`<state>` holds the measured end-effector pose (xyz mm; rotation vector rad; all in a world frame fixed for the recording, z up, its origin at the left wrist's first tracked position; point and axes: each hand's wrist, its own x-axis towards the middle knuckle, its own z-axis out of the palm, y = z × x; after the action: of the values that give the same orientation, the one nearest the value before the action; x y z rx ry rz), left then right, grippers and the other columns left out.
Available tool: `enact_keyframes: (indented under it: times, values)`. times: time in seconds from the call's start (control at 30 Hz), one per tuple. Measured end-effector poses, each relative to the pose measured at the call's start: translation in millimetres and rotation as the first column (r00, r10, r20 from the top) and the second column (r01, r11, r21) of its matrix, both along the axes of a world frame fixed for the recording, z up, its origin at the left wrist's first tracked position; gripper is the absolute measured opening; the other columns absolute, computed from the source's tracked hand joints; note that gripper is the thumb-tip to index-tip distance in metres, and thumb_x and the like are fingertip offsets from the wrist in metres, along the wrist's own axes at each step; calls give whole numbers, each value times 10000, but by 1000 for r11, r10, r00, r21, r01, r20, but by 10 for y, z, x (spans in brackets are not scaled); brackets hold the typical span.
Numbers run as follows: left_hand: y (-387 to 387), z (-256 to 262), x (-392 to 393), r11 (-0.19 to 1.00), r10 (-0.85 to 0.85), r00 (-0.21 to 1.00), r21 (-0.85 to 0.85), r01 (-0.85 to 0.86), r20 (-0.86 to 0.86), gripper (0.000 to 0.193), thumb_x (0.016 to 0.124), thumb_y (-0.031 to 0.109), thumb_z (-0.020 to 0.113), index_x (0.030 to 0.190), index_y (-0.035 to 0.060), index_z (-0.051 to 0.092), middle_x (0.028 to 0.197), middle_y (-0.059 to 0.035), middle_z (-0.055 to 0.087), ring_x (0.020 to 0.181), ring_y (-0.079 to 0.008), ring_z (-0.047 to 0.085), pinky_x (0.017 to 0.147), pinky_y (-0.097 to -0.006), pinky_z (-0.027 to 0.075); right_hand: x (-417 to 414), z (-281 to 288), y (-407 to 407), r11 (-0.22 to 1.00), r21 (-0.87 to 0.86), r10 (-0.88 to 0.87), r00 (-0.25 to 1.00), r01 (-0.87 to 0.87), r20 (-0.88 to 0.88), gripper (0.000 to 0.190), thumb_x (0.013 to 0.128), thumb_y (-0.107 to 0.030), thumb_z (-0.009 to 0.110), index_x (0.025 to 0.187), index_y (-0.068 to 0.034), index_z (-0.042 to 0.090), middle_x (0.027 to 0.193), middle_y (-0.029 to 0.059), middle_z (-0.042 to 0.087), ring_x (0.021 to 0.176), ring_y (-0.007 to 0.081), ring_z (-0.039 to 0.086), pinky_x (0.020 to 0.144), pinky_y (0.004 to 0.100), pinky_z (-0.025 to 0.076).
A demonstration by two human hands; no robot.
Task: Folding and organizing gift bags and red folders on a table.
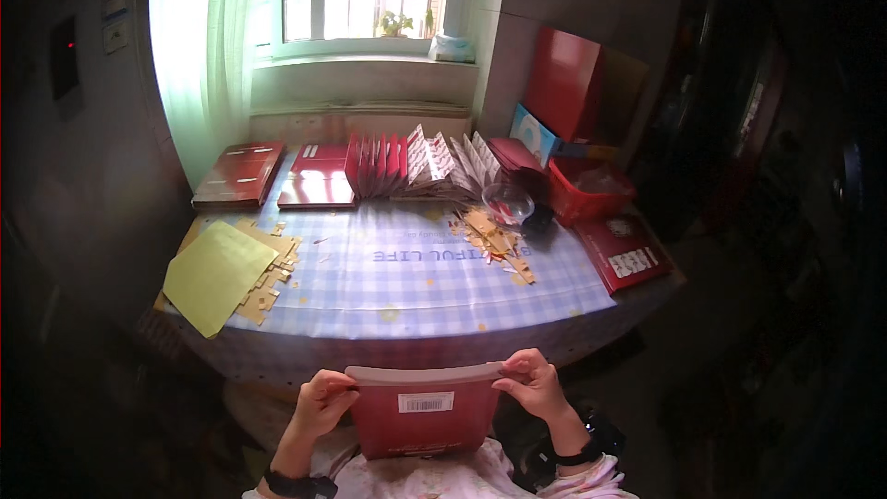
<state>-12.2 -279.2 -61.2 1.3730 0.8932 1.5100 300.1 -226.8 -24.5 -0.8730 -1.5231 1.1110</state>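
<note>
A red paper bag or folder [424,426] with a pale folded strip [423,375] along its upper edge is held between my two hands, close to my lap. It bears a white barcode label [426,402]. My left hand [324,398] pinches its upper left corner. At the upper right corner, the thumb and fingers of my right hand [532,382] grip the same edge. Behind it is the front edge of a table with a blue checked tablecloth [388,291].
A yellow-green sheet [218,277] lies over cardboard scraps [271,281] at left. Red stacks [239,173] and fanned printed paper [433,159] line the back. Farther right are a clear bowl [508,204], more scraps [495,235], a red basket [589,190] and a red flat package [620,249].
</note>
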Motion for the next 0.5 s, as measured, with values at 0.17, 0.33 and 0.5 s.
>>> enact_keyframes:
  times: [0.17,0.33,0.5]
  values:
    - [-10,-4,-4,1000,0,1000,0,0,14,212,768,-92,560,952,1,509,844,-32,581,779,-51,529,668,-176,436,56,-48,7,997,54,60,996,-63,69,161,738,-23,651,880,6,579,810,63,626,768,99,605,669,211,502]
    - [-17,28,13,1000,-22,1000,-7,22,-21,185,773,-89,559,932,-1,524,836,-16,564,745,-34,508,632,-165,422,101,20,15,992,82,82,977,-100,198,103,741,-26,650,814,16,591,812,55,622,733,89,600,635,203,499]
    - [9,53,46,999,-49,998,14,49,30,177,776,-92,554,928,-8,522,840,-25,565,751,-37,509,643,-171,430,41,180,56,968,208,67,941,-142,331,173,724,-66,672,863,1,593,789,69,616,712,102,604,612,199,499]
